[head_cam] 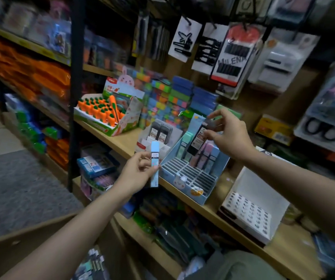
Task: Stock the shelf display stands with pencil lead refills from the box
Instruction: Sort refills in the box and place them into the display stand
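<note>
Cardboard box [21,245] sits nearest me at the lower left, its far side cut off by the frame edge; dark refill packs [93,263] show inside it, blurred. My left hand [136,172] pinches a light blue refill [154,164] between thumb and fingertips, holding it upright just in front of the shelf [120,143] edge. My right hand [229,134] is raised farther off and to the right, fingers curled round the top of a black refill [200,138] that hangs tilted above the blue stand [192,178]. That stand's near slots look bare, while pastel refills [209,154] stand in its far rows, partly hidden by the black one. Left of it a white stand [158,142] holds two dark packs [160,132]; their labels are too small to read. Right of the blue stand sits a white tray [251,207] with round holes. Carrot erasers [102,110] fill a box at the far left of the shelf.
</note>
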